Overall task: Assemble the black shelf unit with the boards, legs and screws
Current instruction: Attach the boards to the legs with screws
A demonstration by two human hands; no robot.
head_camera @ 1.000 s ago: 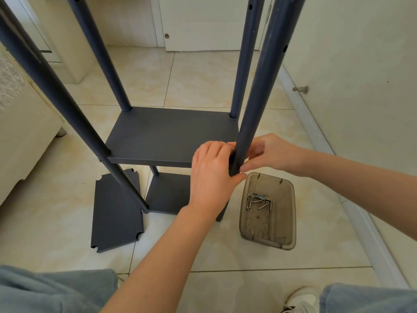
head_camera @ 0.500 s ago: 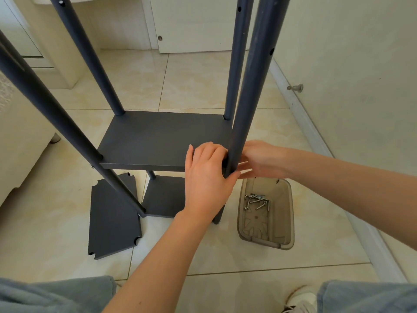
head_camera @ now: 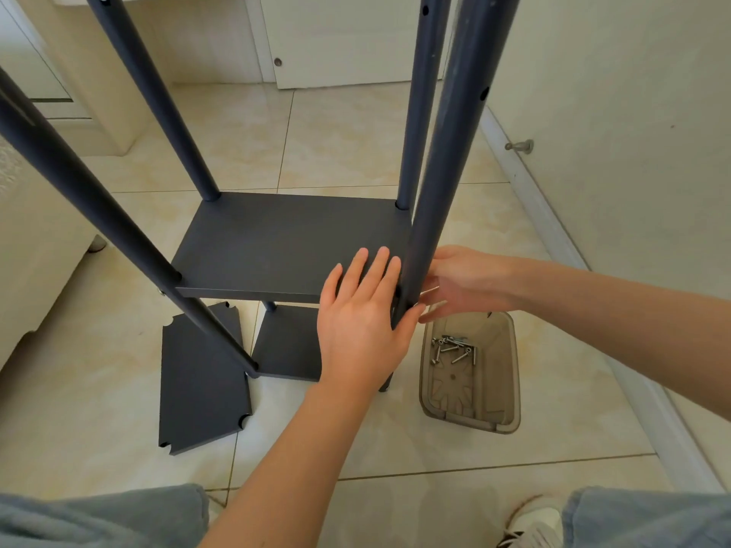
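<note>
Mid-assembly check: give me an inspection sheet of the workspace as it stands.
Surface: pale tiled floor.
Job's things: upper board and lower board sit between four legs; spare board lies flat on the floor, left.
Clutter: translucent tray holding loose screws, right of the unit.
Grippers: left hand flat on the upper board's corner, thumb against the near-right leg; right hand at that leg's far side, hold unclear.
Cables: nothing seen.
Surroundings: wall with doorstop right; white door behind; pale furniture left.

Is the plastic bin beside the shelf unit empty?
No, several silver screws lie loose at the far end of the plastic bin.
</note>
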